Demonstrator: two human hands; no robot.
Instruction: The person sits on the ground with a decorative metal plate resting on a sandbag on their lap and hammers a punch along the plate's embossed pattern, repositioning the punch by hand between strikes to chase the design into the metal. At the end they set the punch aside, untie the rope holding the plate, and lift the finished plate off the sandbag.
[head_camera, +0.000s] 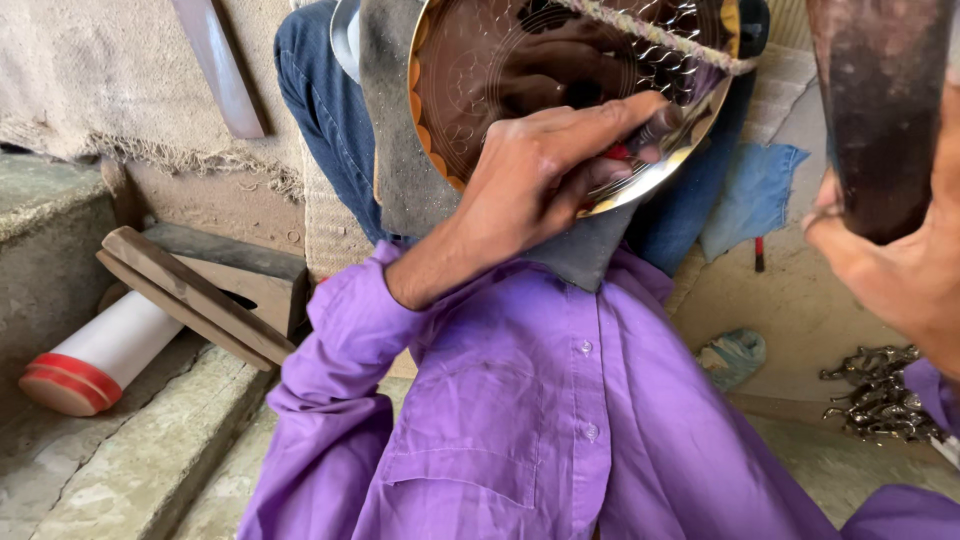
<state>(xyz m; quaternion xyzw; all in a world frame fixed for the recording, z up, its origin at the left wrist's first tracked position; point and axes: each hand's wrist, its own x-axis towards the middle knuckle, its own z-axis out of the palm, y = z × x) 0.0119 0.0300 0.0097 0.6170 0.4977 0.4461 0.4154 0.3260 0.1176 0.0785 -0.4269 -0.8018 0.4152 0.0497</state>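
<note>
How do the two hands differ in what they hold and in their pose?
The left hand pinches a thin tool against the engraved plate; the right hand grips a thick dark handle. The left hand rests on the plate, while the right hand is raised, apart from it. Both come out of purple sleeves.

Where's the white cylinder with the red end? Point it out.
In the head view, the white cylinder with the red end lies at the lower left on the stone step, beside the wooden block, away from both hands.
</note>
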